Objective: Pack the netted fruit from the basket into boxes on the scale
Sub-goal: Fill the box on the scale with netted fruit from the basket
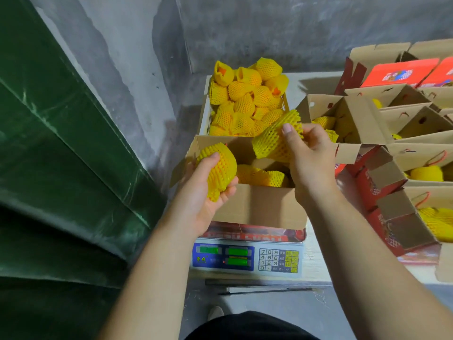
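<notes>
Netted fruit: one gripped in the left hand (208, 190) at the box's (259, 207) left edge, one (274, 138) pinched in the right hand (308, 155) above the box on the scale (247, 258). Two or so lie inside it. Roughly twenty fill the basket (206, 114) behind on the worktop (316, 244).

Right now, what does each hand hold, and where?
Left hand cups one netted fruit from below; right hand pinches another netted fruit by its side.
</notes>
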{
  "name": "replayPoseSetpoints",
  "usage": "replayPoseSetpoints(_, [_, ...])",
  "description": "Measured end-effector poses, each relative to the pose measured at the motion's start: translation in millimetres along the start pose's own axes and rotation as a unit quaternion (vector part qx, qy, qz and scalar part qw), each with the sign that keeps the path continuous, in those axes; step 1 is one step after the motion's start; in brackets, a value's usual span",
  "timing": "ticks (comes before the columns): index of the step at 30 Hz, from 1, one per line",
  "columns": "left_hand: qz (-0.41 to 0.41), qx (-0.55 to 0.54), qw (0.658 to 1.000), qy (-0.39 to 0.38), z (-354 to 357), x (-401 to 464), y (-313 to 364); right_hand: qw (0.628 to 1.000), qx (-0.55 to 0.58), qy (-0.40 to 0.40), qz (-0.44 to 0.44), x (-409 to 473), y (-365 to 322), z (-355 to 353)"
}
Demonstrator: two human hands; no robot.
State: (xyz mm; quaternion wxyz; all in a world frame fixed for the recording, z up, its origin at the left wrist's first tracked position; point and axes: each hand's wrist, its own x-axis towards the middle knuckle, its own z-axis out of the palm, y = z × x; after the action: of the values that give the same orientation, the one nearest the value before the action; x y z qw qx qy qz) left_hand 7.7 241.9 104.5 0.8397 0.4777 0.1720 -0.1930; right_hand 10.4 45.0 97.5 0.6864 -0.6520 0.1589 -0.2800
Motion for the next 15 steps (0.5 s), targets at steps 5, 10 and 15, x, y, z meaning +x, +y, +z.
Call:
replayPoseSetpoints(5, [0.020, -0.005, 1.000, 0.010, 3, -7, -6, 0.997, -0.057, -0.045, -0.032, -6, 18, -8])
replayPoseSetpoints(10, [0.047, -0.008, 0.999, 0.026, 8, -11, -11, 0.888, -0.417, -0.163, -0.109, 17, 15, -11])
replayPoseSetpoints(15, [0.074, 0.018, 0.997, -0.022, 5, -13, -13, 0.906, -0.334, -0.224, -0.133, -23, -8, -12])
